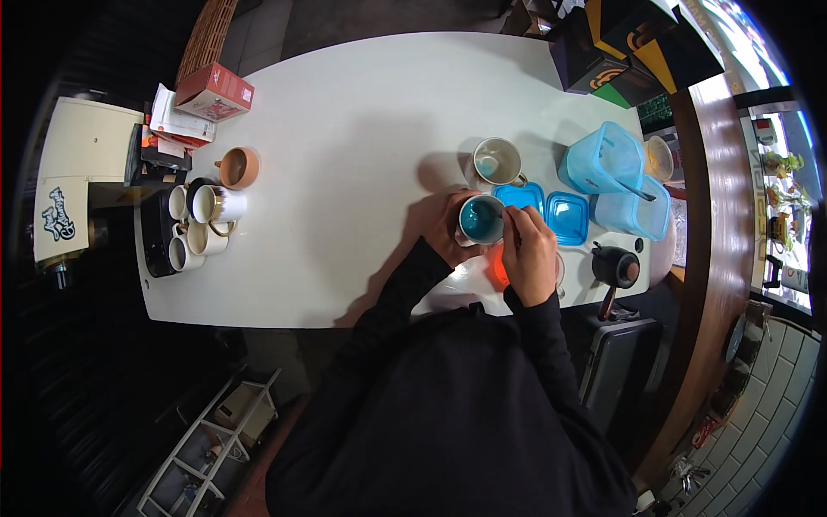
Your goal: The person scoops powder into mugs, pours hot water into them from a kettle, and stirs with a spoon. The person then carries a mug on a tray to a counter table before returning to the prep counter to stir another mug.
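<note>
My left hand is wrapped round a cup with a blue-green inside; whether that colour is liquid or the cup itself I cannot tell. At the cup's right rim, my right hand has its fingers pinched together, and what they hold is hidden. Just beyond the cup stands a metal-looking mug with its handle to the right. Two blue square lids lie right of the cup. Something orange-red shows partly under my right hand.
Light-blue plastic containers stand at the right, one with a dark utensil across it. Nearer me is a small black pot with a wooden handle. Several mugs, a brown cup and a red box occupy the white table's left end. Dark boxes fill the far right corner.
</note>
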Demonstrator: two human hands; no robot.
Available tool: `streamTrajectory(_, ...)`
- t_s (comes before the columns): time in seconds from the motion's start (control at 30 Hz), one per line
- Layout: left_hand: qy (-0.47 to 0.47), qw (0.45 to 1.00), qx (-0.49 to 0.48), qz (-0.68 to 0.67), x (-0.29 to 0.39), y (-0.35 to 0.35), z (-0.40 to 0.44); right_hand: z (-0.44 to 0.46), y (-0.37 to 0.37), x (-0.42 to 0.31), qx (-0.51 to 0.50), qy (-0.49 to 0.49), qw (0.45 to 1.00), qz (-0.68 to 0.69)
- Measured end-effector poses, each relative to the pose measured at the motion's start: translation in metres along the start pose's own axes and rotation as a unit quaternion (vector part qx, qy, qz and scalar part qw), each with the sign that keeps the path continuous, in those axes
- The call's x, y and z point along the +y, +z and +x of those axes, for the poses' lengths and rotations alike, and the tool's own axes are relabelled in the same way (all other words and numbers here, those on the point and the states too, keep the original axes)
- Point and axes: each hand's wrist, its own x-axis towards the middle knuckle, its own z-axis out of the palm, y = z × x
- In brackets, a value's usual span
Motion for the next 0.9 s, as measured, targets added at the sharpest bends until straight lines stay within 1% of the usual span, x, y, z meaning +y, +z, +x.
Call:
streamTrajectory(0.17,0.023,0.999,-0.004,0.024,-0.004,-0.001,-0.001,-0.002,0.004,-0.002,-0.005,-0.005,1.0,0.026)
streamTrajectory(0.37,0.016,1.0,-0.006,0.019,-0.002,-0.001,0.0,-0.007,-0.003,-0.002,-0.042,0.009,0.999,0.003)
streamTrajectory(0.67,0.024,1.0,0.003,0.016,-0.006,0.003,0.0,-0.003,-0.003,0.001,0.006,-0.003,1.0,0.0)
streamTrajectory(0.77,0.017,1.0,0.002,0.008,-0.002,0.001,0.001,-0.001,0.001,0.0,-0.003,-0.007,1.0,0.03)
streamTrajectory(0.9,0.002,1.0,-0.007,-0.011,-0.002,-0.001,-0.001,-0.005,0.003,-0.004,-0.016,-0.003,0.999,0.033)
